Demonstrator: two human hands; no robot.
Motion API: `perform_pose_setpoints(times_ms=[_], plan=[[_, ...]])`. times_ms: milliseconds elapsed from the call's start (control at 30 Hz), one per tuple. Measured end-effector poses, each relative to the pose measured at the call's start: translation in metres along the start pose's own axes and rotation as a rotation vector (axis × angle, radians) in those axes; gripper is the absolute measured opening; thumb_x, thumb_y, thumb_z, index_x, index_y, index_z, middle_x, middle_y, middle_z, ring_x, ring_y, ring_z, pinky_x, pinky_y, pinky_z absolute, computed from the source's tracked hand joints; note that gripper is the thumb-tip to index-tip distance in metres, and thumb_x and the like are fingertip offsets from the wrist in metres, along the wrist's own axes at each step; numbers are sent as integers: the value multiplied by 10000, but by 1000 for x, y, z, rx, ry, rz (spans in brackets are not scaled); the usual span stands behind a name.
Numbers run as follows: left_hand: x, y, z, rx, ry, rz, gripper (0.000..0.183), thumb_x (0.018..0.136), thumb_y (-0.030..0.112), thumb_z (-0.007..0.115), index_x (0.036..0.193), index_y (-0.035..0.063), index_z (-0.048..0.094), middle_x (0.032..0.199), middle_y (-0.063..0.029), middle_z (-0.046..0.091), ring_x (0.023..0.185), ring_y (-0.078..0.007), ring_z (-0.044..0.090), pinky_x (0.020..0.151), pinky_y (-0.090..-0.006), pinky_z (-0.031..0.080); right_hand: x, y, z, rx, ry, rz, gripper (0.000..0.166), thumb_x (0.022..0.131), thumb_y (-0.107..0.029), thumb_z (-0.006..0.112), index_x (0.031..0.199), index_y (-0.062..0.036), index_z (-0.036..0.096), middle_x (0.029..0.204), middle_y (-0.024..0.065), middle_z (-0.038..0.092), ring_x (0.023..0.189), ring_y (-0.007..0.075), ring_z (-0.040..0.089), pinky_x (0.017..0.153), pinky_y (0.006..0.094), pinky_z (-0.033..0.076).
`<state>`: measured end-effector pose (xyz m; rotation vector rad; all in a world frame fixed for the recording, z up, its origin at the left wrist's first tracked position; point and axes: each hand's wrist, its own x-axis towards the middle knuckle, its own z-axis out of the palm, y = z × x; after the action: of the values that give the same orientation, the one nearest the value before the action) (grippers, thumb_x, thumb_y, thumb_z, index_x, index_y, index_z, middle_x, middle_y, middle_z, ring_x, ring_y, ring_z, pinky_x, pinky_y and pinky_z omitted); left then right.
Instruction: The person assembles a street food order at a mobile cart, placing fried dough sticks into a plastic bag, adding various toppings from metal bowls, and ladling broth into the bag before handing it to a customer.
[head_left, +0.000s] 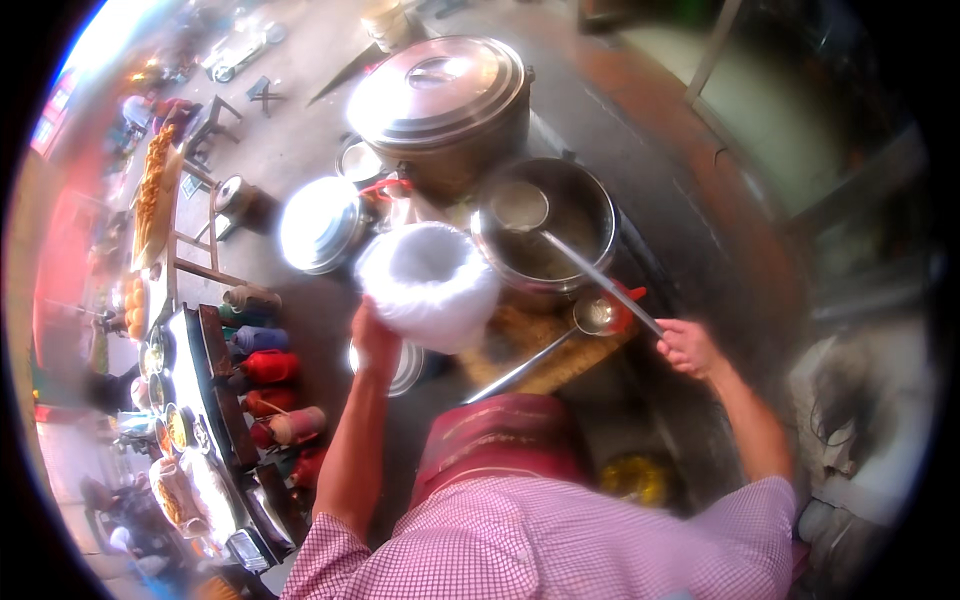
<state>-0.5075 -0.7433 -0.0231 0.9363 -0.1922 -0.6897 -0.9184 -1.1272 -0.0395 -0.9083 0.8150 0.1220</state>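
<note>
My left hand (377, 335) holds a round container lined with a white plastic bag (442, 315), its mouth facing up. A long metal handle is gripped in my right hand (686, 347); it belongs to a ladle (581, 262) whose round bowl is over the mouth of an open metal pot (609, 214). Whether the bowl touches the liquid I cannot tell. Below the pot, a second long-handled ladle (517, 372) has its bowl by a red object (624, 313) on a wooden board (559, 364). The inside of the bag looks grey and blurred.
A large lidded metal pot (450, 161) stands beyond the open one. Shiny round lids (319, 225) lie to the left. Several thermos flasks (270, 367) line a table (187, 330) bearing bowls and fried dough sticks (154, 195). Distant people sit at upper left.
</note>
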Motion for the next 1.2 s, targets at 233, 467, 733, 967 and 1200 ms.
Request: perform_pose_setpoints(times_ms=[233,467,733,967,1200], plan=[[40,-26,-37,130,-29,5,499,1072,379,427,1270,-65,540,1220,-132,624,1114,-210,598,988,-374,450,-68,-21,41,-32,173,-82,434,1001,-104,569,1412,-6,474,829,78,597,494,7,398,367,139,313],[79,-71,-52,66,-21,-18,392,1038,333,515,1194,-20,581,1129,-87,639,1043,-189,598,954,-361,452,-156,-71,90,-136,325,-135,418,995,-98,556,1398,-15,485,830,102,597,474,23,384,347,158,290],[102,-107,-22,-122,-48,-70,226,1021,298,561,1059,84,623,1081,-10,633,1032,-124,581,928,-331,459,-189,-43,130,26,232,-119,476,974,-145,643,1424,-98,494,850,123,603,474,43,389,358,160,312],[99,-117,-4,-254,22,-48,292,1015,303,577,1148,47,621,1153,-38,647,1094,-158,591,1004,-341,443,-171,-14,143,-216,215,-200,462,982,-88,606,1426,-69,479,851,85,612,490,38,408,382,187,333],[80,-102,13,-314,-45,-25,343,1012,285,576,1233,22,582,1229,-65,627,1175,-202,571,1048,-370,426,-171,-11,125,-961,389,-571,439,939,-28,623,1367,2,531,928,112,666,640,132,596,533,257,466]])
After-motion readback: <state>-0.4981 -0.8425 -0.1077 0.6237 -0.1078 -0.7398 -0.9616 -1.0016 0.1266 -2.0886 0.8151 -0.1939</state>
